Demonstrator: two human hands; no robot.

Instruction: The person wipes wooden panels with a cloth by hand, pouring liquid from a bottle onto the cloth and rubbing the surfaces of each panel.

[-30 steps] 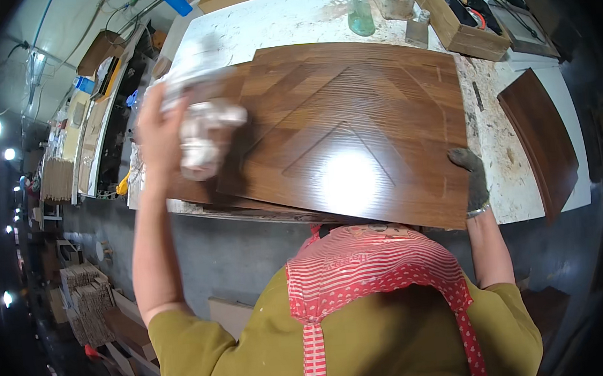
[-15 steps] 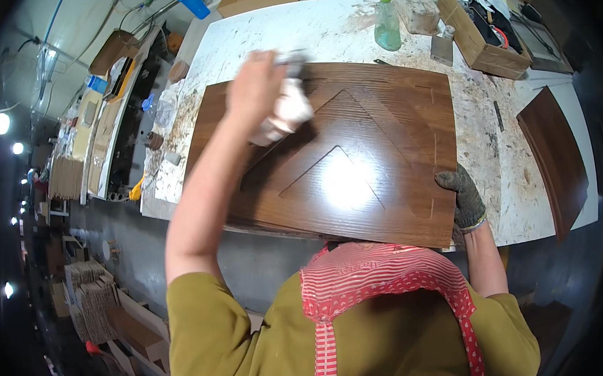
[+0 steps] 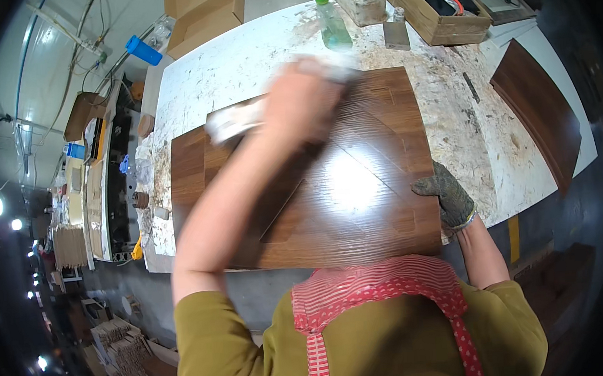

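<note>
Stained white surface (image 3: 450, 108) is supporting a brown panel (image 3: 317, 208), left hand (image 3: 302, 98) holding a white cloth (image 3: 235, 121) over it, gloved right hand (image 3: 450, 196) gripping its edge, wiping apparently underway, finished and remaining areas indeterminable.

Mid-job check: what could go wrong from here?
Two possible risks. The left hand, blurred and with the white cloth, is close to the green-capped bottle and might knock it over. The near edge of the dark wooden panel appears to reach the table's front edge, so it could slip if the gloved right hand loosened.
</note>
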